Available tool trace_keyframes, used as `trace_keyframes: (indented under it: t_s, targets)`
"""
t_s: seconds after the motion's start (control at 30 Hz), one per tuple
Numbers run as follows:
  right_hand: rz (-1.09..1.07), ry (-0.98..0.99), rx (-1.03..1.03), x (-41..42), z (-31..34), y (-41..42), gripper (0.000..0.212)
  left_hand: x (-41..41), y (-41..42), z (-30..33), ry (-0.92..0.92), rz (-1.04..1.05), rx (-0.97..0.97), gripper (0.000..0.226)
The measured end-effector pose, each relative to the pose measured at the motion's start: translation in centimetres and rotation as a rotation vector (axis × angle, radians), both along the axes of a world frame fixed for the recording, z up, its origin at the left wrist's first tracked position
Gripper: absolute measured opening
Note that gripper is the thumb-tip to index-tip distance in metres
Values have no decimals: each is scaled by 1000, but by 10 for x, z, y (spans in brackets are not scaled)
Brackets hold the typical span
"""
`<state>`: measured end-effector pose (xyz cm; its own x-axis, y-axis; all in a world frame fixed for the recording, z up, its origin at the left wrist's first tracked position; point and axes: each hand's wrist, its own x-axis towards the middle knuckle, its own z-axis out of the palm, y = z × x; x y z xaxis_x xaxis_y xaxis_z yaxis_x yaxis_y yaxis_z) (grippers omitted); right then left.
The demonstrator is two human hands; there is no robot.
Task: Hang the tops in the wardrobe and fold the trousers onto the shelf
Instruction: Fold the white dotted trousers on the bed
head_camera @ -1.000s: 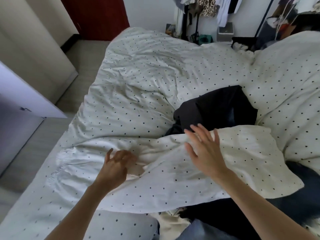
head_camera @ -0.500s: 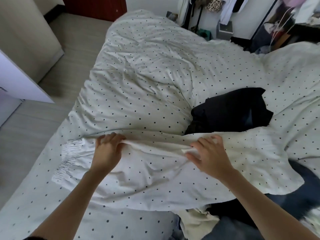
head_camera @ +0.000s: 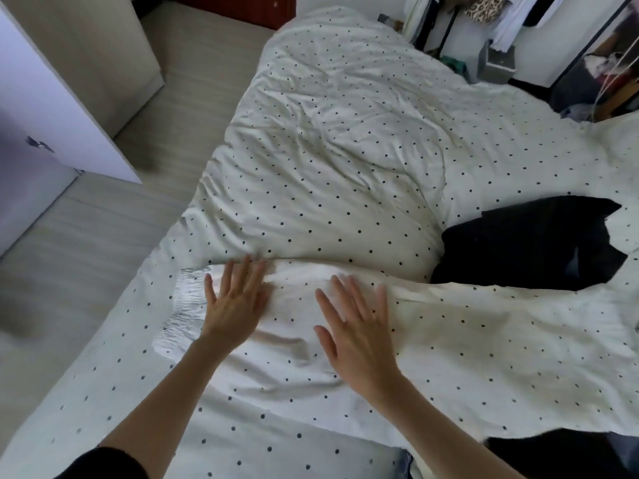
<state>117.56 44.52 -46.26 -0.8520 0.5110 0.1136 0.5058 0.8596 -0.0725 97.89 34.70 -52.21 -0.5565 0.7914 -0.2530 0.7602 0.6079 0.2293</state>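
Both hands opened since half a second ago: fingers that pinched the fabric's far edge now lie flat and spread. Left to right: wardrobe door (head_camera: 52,108) at far left; left hand (head_camera: 235,302), grip open, palm down on the polka-dot trousers (head_camera: 484,357) beside their gathered elastic waistband (head_camera: 183,305); right hand (head_camera: 356,333), grip open, palm pressing the same cloth. Trousers lie spread across the near edge of the bed (head_camera: 328,150), on the dotted duvet. Black garment (head_camera: 529,243) sits just beyond them at right, farther right in view than before.
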Motion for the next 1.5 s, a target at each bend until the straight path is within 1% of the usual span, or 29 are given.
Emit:
trace_keyframes:
  t_s: [0.07, 0.13, 0.17, 0.23, 0.33, 0.37, 0.43, 0.5, 0.57, 0.63, 0.67, 0.77, 0.83, 0.93, 1.07, 1.17, 1.23, 1.3, 1.37, 1.43, 1.47, 1.5]
  targets:
    - [71, -46, -26, -29, -9, -25, 49, -12, -27, -8, 28, 31, -72, 64]
    - [134, -115, -53, -53, -16, -45, 54, -23, -51, -14, 24, 109, -55, 64]
    - [155, -160, -70, -63, -20, -52, 56, -28, -61, -16, -22, 180, -15, 63]
    - [167, -271, -83, -81, -29, -60, 60, -40, -77, -22, -157, 356, 47, 69]
    - [182, -417, -93, -95, -50, -63, 65, -63, -95, -34, -364, 517, -3, 82]
    - [182, -442, -90, -98, -56, -63, 66, -71, -99, -36, -444, 575, 14, 82]
    - [164, -464, -78, -104, -62, -66, 69, -84, -102, -36, -567, 662, 85, 73]
    - [150, -441, -62, -112, -59, -75, 68, -92, -107, -33, -644, 655, 123, 54]
    - [183, -382, -54, -119, -56, -86, 66, -93, -111, -30, -742, 640, 127, 37]
    - [214, -358, -38, -128, -57, -95, 65, -93, -117, -26, -818, 633, 132, 34]
    - [214, -368, -51, -131, -58, -97, 66, -92, -119, -24, -824, 620, 132, 34]
    - [229, -436, -104, -138, -65, -97, 70, -92, -120, -18, -785, 629, 184, 30]
    - [243, -463, -136, -145, -72, -97, 71, -93, -123, -14, -724, 642, 230, 28]
    - [239, -467, -161, -164, -73, -106, 71, -103, -133, -5, -554, 628, 247, 28]
    - [336, -469, -191, -210, -64, -117, 69, -138, -157, 21, -353, 727, 256, 27]
    - [383, -414, -221, -234, -47, -121, 63, -154, -167, 49, -180, 749, 244, 25]
    - [370, -320, -248, -223, -34, -120, 58, -144, -159, 68, -127, 704, 232, 26]
    - [309, -234, -288, -195, -25, -112, 52, -121, -144, 79, -106, 629, 235, 24]
    - [212, -77, -333, -164, -13, -103, 44, -93, -128, 88, -100, 528, 284, 20]
    - [26, 199, -382, -131, -2, -91, 30, -62, -106, 93, -118, 420, 334, 17]
    - [-102, 323, -444, -118, 3, -85, 26, -48, -95, 93, -115, 370, 332, 17]
    - [-236, 397, -509, -110, 8, -80, 24, -35, -86, 91, -122, 310, 310, 19]
